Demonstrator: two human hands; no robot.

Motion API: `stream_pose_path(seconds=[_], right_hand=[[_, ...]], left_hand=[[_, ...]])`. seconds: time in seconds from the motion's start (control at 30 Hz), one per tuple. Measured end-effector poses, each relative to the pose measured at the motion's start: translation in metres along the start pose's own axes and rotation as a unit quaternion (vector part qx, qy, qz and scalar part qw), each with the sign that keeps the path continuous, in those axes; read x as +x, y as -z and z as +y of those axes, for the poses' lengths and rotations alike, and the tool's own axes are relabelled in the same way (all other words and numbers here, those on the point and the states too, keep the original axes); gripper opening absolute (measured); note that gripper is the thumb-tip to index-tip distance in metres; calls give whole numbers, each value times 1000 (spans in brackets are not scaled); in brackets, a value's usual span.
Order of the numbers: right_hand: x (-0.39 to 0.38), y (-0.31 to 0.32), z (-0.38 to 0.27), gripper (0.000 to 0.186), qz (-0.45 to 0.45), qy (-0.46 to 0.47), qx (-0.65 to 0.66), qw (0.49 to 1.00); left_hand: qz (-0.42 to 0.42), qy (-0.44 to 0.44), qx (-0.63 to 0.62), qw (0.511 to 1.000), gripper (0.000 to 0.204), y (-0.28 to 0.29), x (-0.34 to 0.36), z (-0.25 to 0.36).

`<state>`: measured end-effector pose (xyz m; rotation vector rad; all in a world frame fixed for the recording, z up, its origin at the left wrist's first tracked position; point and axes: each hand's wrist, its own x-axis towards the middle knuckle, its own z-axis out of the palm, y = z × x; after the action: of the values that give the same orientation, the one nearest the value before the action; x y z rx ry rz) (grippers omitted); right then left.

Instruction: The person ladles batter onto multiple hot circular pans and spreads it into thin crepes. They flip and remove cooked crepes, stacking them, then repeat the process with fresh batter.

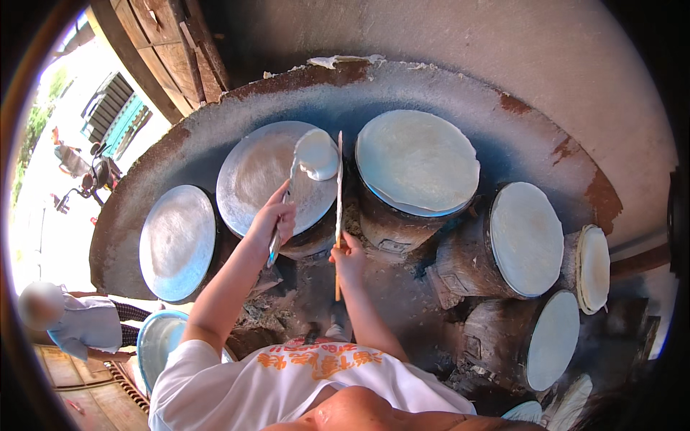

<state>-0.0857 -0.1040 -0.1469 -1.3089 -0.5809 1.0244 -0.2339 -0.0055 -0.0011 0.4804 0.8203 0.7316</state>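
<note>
My left hand (274, 221) is closed around the handle of a ladle (317, 149), its bowl coated with white batter. The ladle hangs over the right part of a round flat griddle (251, 172), where some white batter (322, 172) shows just below the bowl. In my right hand (348, 260) is a thin wooden stick (340, 165), whitened along its upper length and held nearly upright at the griddle's right edge. A pale round sheet of batter (417, 158) covers the griddle to the right.
Another bare griddle (177, 241) stands at the left. White-covered griddles (528, 237) on sooty drum stoves (395, 233) curve round to the right. A stack of pale round sheets (594, 269) is at far right. A pale blue basin (152, 348) and a person (90, 323) are at lower left.
</note>
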Motion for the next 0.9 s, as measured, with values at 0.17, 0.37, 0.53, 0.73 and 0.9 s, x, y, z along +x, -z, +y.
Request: stream_pose_path(seconds=[0.17, 0.37, 0.53, 0.73, 0.9], right_hand=[[7, -20, 3, 53, 38, 104, -146, 983], [81, -76, -26, 49, 21, 300, -368, 880], [24, -28, -35, 50, 15, 228, -462, 857], [79, -102, -55, 39, 2, 258, -459, 850], [45, -63, -37, 37, 16, 295, -489, 821]], left_hand=[[157, -202, 697, 670, 59, 47, 46, 13], [228, -181, 766, 573, 63, 73, 105, 56], [215, -174, 746, 606, 65, 98, 98, 81], [207, -252, 673, 664, 67, 129, 100, 79], [196, -193, 580, 767, 68, 154, 72, 85]])
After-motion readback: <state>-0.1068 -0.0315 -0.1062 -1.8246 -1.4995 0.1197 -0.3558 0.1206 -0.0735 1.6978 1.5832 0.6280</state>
